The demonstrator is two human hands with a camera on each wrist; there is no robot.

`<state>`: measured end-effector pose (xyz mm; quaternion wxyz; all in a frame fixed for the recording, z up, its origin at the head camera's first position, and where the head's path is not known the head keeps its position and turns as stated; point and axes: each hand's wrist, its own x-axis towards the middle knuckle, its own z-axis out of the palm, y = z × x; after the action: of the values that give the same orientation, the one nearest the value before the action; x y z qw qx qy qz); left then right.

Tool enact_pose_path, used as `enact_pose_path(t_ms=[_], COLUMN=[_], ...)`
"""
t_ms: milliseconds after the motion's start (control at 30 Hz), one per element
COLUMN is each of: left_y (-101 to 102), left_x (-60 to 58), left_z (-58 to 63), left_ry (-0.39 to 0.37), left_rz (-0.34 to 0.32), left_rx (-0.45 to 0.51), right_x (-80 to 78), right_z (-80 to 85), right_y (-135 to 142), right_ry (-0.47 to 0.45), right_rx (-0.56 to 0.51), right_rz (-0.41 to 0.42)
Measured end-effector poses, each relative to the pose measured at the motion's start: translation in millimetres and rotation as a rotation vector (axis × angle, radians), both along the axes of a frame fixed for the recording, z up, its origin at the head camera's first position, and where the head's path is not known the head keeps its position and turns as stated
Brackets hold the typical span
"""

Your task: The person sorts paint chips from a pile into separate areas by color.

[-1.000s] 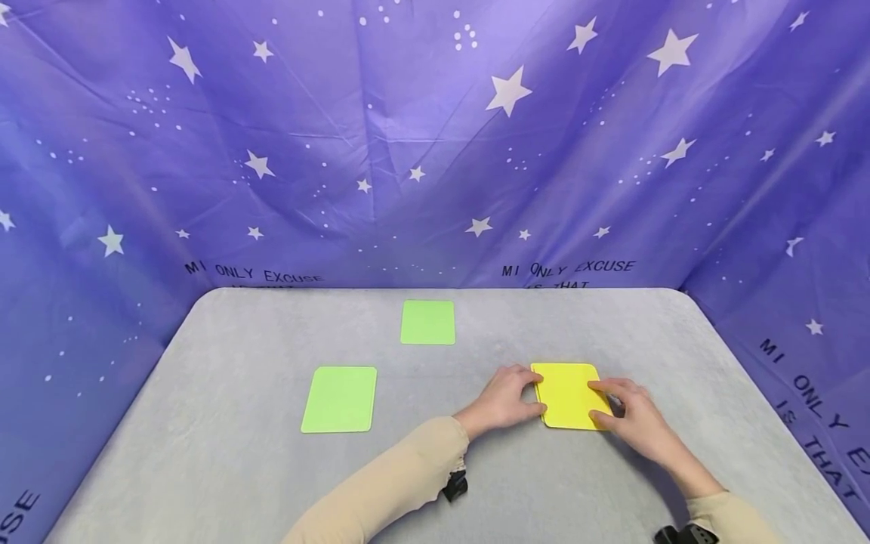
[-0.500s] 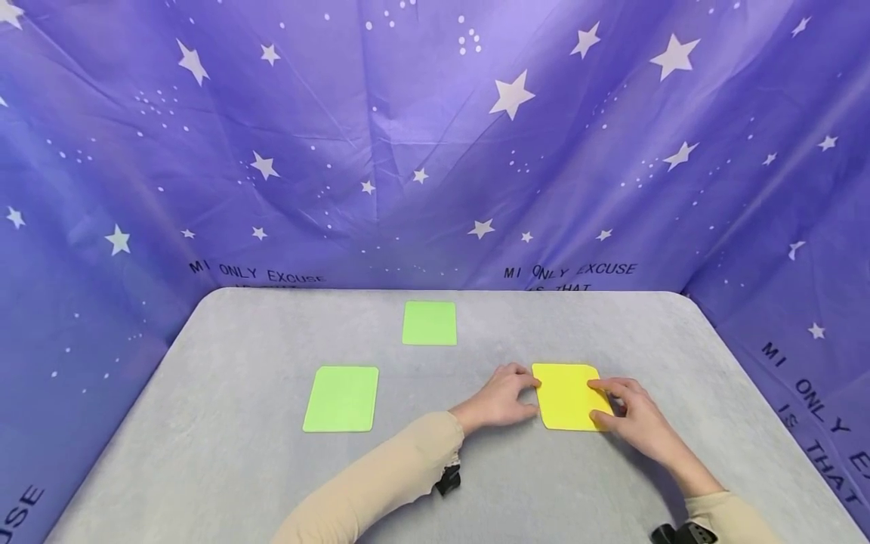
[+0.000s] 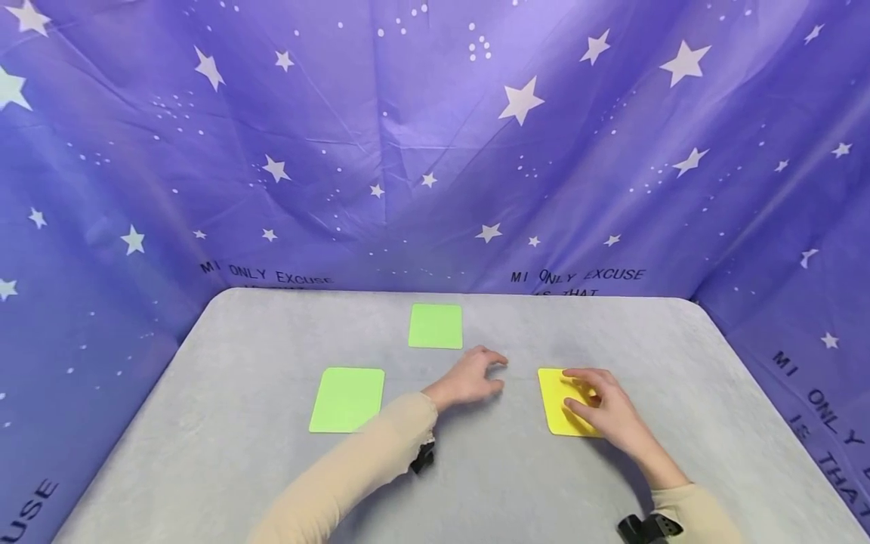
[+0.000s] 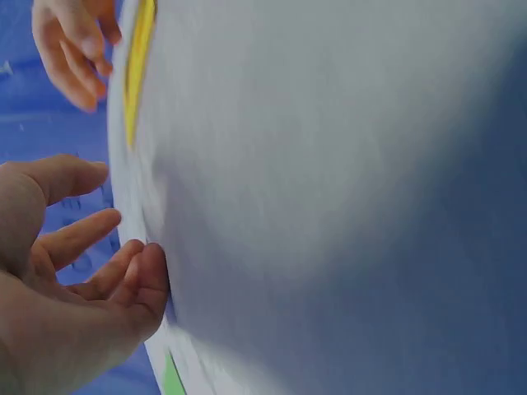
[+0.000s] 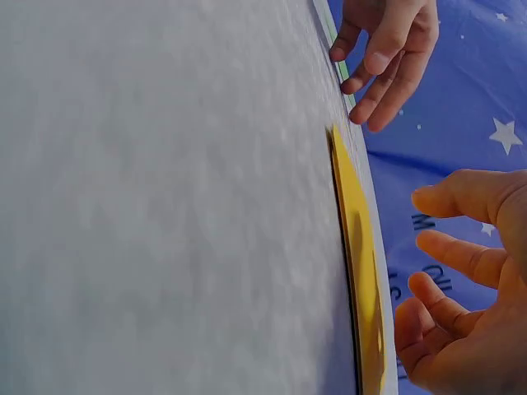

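Note:
A yellow square card [image 3: 553,408], with rounded corners, lies flat at the right of the table in the head view. Above it hovers my right hand [image 3: 608,408], hiding its right part. The right wrist view shows a gap between the loosely bent fingers of that hand [image 5: 469,288] and the yellow card [image 5: 360,263]. My left hand [image 3: 469,378] is held over the table, left of the card and apart from it. In the left wrist view nothing sits between the left hand's [image 4: 90,280] spread thumb and relaxed fingers.
Two light green square cards lie on the grey table [image 3: 224,378]: one green card [image 3: 435,326] near the back edge, another green card [image 3: 347,397] at left, its lower corner overlapped by my left sleeve [image 3: 367,461]. A purple star-printed cloth [image 3: 408,113] surrounds the table.
My left hand has withdrawn leftward from the yellow card's left edge. My right hand has let go of its right edge and shifted left over it. The head view has tilted slightly.

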<state>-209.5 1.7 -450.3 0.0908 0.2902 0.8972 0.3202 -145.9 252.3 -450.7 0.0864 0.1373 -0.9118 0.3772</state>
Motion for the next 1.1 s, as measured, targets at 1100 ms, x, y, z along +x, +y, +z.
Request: enact_pose_path(t_ms=[1100], left_y=[-119.4], left_x=[-51.3], left_z=[-4.0], left_ry=[0.017], left_rz=[0.447], left_rx=[0.128], right_x=[-46.0], right_z=[-2.6], right_y=[-102.2], right_ry=[-0.182], right_rx=[-0.155], right_rz=[0.127])
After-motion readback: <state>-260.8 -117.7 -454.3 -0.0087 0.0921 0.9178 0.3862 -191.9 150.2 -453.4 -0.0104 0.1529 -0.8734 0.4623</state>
